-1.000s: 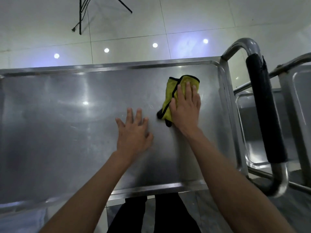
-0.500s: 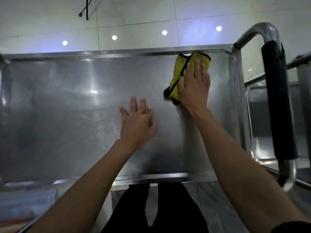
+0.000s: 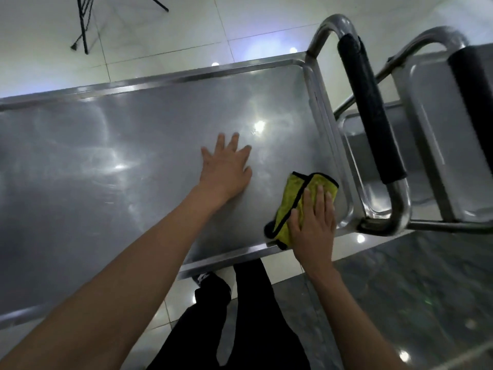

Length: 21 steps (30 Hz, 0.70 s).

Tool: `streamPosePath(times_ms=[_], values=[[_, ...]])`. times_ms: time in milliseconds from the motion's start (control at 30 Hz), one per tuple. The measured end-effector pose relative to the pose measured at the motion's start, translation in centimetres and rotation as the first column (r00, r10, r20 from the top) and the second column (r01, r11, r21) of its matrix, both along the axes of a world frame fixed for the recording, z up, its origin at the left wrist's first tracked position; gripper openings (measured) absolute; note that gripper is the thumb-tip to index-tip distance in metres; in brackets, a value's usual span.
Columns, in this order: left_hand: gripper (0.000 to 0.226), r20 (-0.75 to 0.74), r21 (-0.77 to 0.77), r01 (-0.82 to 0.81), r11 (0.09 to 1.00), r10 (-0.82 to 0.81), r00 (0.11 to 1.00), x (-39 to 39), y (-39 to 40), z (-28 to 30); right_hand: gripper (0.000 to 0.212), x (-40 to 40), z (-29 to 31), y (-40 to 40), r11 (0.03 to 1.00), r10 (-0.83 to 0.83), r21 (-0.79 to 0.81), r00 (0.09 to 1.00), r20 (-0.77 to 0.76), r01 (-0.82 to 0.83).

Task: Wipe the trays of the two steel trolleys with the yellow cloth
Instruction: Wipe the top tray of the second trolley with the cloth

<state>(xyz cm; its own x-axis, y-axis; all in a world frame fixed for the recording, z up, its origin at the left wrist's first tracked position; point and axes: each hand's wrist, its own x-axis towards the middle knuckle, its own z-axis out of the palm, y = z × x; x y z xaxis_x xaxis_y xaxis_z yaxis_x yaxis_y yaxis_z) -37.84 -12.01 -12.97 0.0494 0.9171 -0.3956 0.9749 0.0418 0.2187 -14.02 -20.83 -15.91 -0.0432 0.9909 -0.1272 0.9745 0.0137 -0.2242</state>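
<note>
The right hand presses the yellow cloth flat at the tray corner; left hand rests flat, holding nothing. The cloth may slide over the rim.

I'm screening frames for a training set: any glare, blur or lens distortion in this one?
Head view: bright glare spots on the steel tray; slight motion blur on the right hand and yellow cloth; wide-angle bending curves the tray's edges.
</note>
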Motion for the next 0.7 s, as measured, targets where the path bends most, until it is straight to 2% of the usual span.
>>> streamPosePath(times_ms=[200, 433, 567, 700], values=[[0.056, -0.073, 0.001, 0.07, 0.998, -0.07, 0.995, 2.1, -0.2, -1.0, 0.059, -0.7, -0.6, 2.2, 0.995, -0.096, -0.016, 0.995, 0.017, 0.097], [0.062, -0.122, 0.023, 0.079, 0.997, -0.075, 0.99, 2.5, -0.7, -1.6, 0.063, -3.4, -0.4, 11.4, 0.985, -0.17, -0.01, 0.985, -0.01, 0.17], [0.063, -0.064, 0.012, 0.053, 0.999, -0.052, 0.997, 2.1, -0.5, -1.5, 0.063, -6.4, -0.2, 18.6, 0.991, -0.132, -0.004, 0.991, -0.033, 0.132], [0.051, 0.008, 0.067, -0.009, 0.998, 0.008, 1.0, 1.6, -0.5, -1.0, 0.06, -9.0, -0.2, 26.0, 0.999, -0.045, 0.016, 0.998, -0.05, 0.046]])
